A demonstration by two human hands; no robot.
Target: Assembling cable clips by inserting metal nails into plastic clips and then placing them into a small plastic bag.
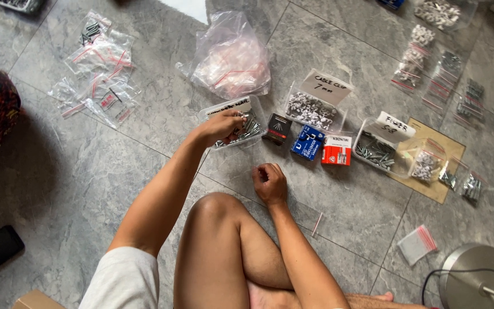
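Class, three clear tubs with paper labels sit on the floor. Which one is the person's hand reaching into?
The leftmost tub, holding metal nails: the left hand is inside it. The other two sit untouched further right.

– Where is there room to pass?
– Bare floor [87, 183] lies left of the raised knee [215, 209], and more to its right, below the small boxes [309, 143].
– What blocks the way?
– Clear tubs [315, 109] stand in a row ahead, with loose bags [101, 80] far left and a metal base [475, 274] low right.
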